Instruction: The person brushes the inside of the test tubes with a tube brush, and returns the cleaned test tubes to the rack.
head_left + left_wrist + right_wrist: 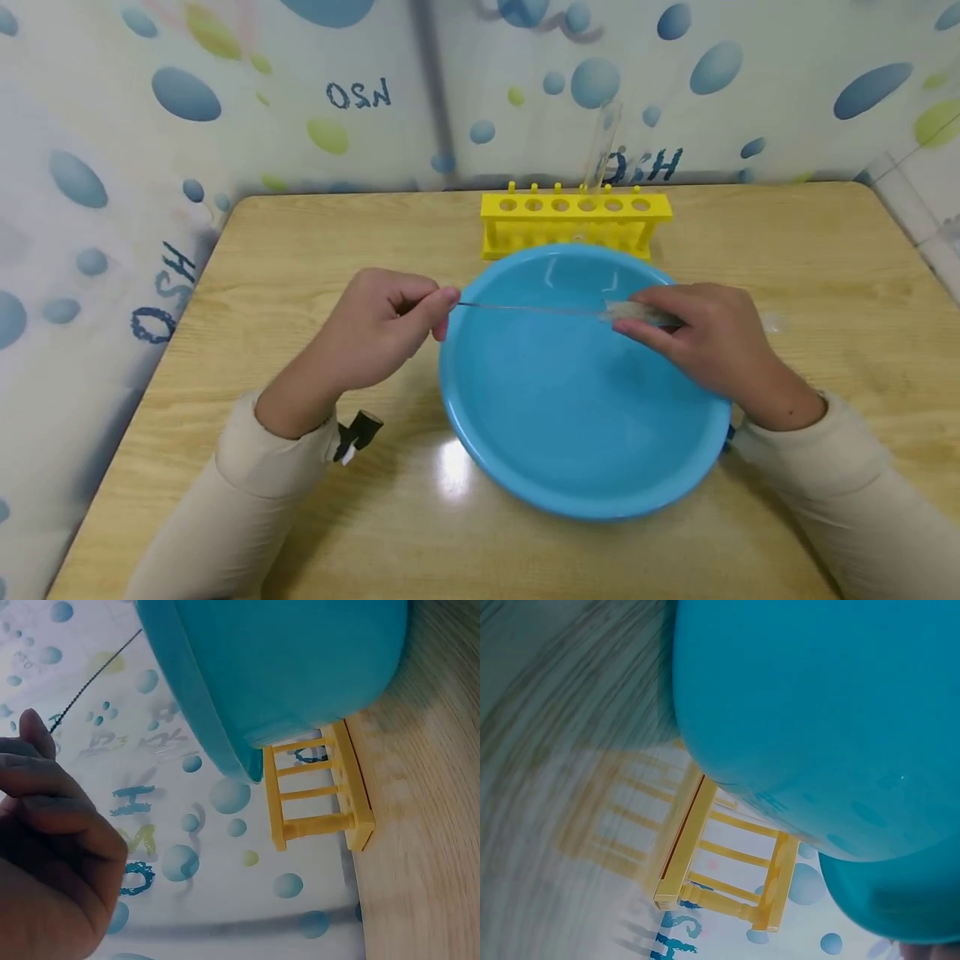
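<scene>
My left hand [378,329] pinches the end of a thin twisted-wire handle of a test tube brush [525,309], over the left rim of a blue basin [585,417]. The wire runs level across the basin into the mouth of a clear test tube [611,310], where pale bristles show through the glass. Around that tube curl the fingers of my right hand [705,342], above the basin's right side. In the left wrist view the brush's twisted wire [94,679] rises from the fingertips. Only a sliver of the right hand [930,951] enters the right wrist view.
Behind the basin stands a yellow test tube rack [573,204] with another clear test tube [602,146] upright in it. A wooden table [360,242] carries everything, against a bubble-patterned wall covering [262,92]. A small clear round shape [773,322] shows right of the right hand.
</scene>
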Available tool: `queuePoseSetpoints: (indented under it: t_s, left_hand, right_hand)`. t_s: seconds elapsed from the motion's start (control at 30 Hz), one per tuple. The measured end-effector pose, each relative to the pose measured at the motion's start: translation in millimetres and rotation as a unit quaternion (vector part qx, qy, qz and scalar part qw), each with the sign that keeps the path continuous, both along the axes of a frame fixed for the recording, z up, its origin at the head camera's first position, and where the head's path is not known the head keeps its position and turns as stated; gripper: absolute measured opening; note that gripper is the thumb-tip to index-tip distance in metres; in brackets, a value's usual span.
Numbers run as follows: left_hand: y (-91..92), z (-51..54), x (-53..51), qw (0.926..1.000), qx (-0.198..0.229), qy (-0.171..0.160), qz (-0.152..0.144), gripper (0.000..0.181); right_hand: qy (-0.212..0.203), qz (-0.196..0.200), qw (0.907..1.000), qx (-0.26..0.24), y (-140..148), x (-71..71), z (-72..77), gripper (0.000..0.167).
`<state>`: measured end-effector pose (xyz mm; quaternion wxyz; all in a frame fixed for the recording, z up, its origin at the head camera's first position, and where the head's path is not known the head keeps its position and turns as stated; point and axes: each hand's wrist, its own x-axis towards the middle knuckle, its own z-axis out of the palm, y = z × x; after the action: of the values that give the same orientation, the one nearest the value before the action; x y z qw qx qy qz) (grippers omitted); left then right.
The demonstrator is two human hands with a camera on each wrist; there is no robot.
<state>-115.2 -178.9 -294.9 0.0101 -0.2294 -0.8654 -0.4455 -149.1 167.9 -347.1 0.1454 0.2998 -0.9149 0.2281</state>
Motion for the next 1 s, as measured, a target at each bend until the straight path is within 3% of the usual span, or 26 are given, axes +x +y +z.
queuePoseSetpoints:
  t_s: [0.07, 0.13, 0.4, 0.6, 0.77, 0.9, 1.0]
  left_hand:
    - [-0.4, 0.7, -0.4, 0.9995, 0.002, -0.029, 0.014, 0.039]
    - [0.0, 0.0, -0.5, 0.9995, -0.006, -0.025, 0.019, 0.039]
    - [4.1, -3.8, -1.7, 0.9947, 0.004, 0.102, 0.000, 0.025]
    - [3.8, -2.3, -1.7, 0.9923, 0.004, 0.123, -0.009, 0.026]
    - [3.4, -0.5, -1.8, 0.9952, 0.002, 0.098, -0.005, 0.030]
    - [2.8, 1.6, -1.0, 0.9989, 0.036, 0.026, -0.014, 0.033]
    - [2.4, 3.0, 0.3, 0.9965, 0.072, -0.031, -0.028, 0.035]
  right_hand:
    - [0.006, 0.002, 1.0000, -0.002, -0.3, -0.7, 0.3, 0.026]
    - [0.007, 0.004, 1.0000, -0.003, -0.5, -0.7, 0.1, 0.026]
    - [0.000, -0.004, 0.9999, -0.011, 1.1, 0.7, 0.8, 0.024]
    - [-0.005, -0.004, 0.9999, -0.010, 1.1, -1.1, 1.8, 0.023]
    - [0.004, 0.000, 0.9999, -0.010, 0.6, -1.8, 3.4, 0.023]
    - [0.002, 0.000, 0.9999, -0.011, -0.2, -1.3, 3.9, 0.023]
    - [-0.009, -0.001, 0.9999, -0.008, -1.0, 0.6, 2.5, 0.023]
